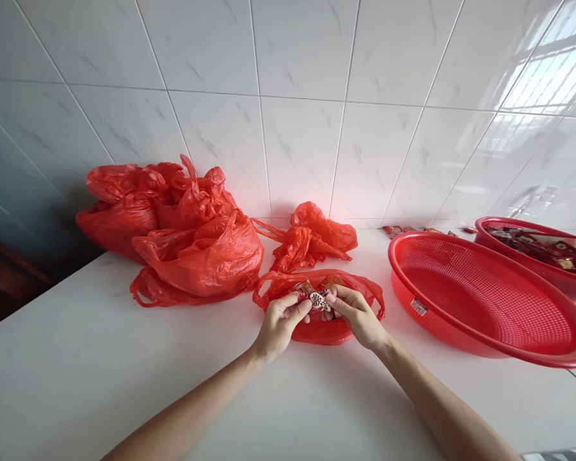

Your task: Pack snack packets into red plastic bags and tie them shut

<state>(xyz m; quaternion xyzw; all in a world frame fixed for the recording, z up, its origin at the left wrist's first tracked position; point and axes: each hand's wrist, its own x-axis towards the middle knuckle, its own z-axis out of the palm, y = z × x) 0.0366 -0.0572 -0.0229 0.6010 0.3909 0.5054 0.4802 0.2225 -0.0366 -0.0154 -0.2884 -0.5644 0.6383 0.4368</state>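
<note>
Between my two hands is a small wrapped candy point(319, 301), its red and white wrapper printed with dark characters. My left hand point(279, 323) pinches its left end between thumb and fingers. The right end is pinched by my right hand point(358, 314). Both hands are over an opened red plastic bag point(326, 334), which lies on the white table. Inside the bag, a few more small wrapped pieces point(304, 287) show behind the held one; my fingers hide part of them.
Full red plastic bags point(201, 256) are heaped at the left, with a crumpled red bag point(312, 237) near the tiled wall. A bare red basket point(475, 301) stands at the right. Behind it, another red basket point(509, 224) holds dark packets. Several small packets point(392, 231) lie along the wall.
</note>
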